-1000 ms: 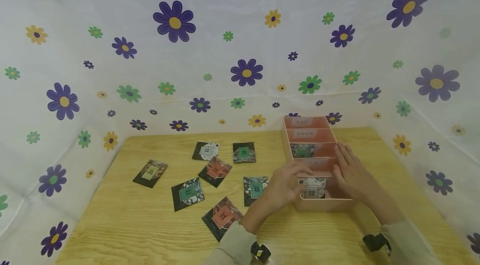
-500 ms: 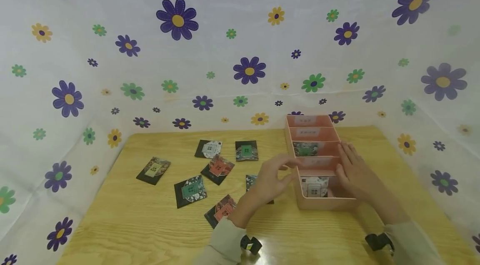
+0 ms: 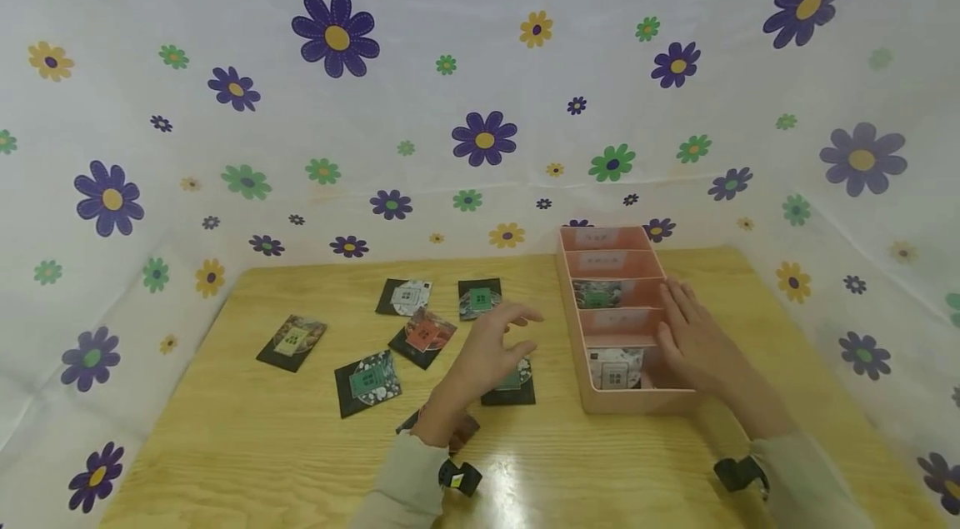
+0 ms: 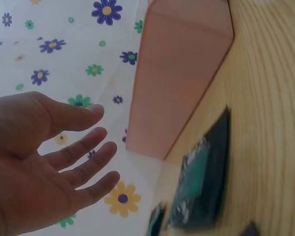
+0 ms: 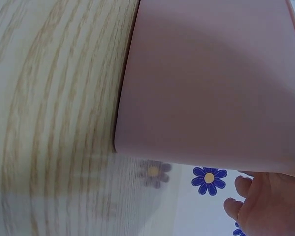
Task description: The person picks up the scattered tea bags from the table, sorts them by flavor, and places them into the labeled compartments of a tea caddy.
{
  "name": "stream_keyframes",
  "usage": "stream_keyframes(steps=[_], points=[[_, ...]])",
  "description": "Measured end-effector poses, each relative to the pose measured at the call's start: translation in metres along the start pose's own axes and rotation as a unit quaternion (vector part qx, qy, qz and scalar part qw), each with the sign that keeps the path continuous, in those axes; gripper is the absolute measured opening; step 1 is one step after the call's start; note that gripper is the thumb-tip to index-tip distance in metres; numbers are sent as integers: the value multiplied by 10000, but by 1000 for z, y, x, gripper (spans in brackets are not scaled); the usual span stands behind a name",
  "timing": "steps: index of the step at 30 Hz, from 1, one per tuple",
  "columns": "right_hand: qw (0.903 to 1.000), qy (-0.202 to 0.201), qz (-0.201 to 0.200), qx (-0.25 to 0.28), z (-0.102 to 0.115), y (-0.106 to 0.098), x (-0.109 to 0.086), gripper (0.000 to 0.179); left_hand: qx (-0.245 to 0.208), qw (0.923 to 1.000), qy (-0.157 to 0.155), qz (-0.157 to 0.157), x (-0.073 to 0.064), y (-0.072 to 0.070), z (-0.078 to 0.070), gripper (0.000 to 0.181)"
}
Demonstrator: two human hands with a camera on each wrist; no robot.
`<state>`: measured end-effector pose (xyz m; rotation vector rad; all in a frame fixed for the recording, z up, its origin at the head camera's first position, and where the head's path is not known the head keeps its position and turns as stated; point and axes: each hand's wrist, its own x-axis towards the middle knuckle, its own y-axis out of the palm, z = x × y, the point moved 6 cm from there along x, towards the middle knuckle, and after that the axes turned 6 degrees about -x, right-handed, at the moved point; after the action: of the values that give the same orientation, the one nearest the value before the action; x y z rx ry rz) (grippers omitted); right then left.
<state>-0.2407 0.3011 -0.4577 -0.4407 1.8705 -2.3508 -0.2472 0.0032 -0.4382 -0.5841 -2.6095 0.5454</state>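
My left hand (image 3: 480, 362) hovers over the packets left of the box, thumb and fingers spread apart. Its palm (image 4: 34, 172) is bare in the left wrist view. Under it lies a green-labelled sachet (image 3: 517, 391); another green-labelled sachet (image 3: 474, 306) sits just behind its fingers. My right hand (image 3: 697, 337) rests with extended fingers along the right rim of the pink divided box (image 3: 637, 402). A white-labelled sachet (image 3: 617, 368) stands in the front compartment, and a green-labelled sachet (image 3: 598, 293) in the middle one.
Left on the wooden table (image 3: 247, 446) lie a yellow-labelled sachet (image 3: 292, 341), a white-labelled one (image 3: 403, 297), a red-labelled one (image 3: 423, 337) and a green-labelled one (image 3: 369, 383). The left forearm partly covers another sachet (image 3: 467, 429). Flowered cloth (image 3: 420, 96) encloses the table.
My left hand has drawn out of the front compartment, leftward to above the loose sachets. The white-labelled sachet stays in the compartment. My right hand has stayed at the box rim.
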Motion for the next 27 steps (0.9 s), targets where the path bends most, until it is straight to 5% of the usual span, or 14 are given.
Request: stream_keyframes(steps=[12,19,27], points=[[9999,-47,54,111,-2,0,-2,63,109,9983,-492,286,-14,-16,47,36],[9999,-120,-16,62,-2,2,-2,63,592,9922,-767,779,-19,-15,58,40],[9999,-110,-64,60,-2,2,0,63,1482,9764,-994,1218,-25,-7,57,47]])
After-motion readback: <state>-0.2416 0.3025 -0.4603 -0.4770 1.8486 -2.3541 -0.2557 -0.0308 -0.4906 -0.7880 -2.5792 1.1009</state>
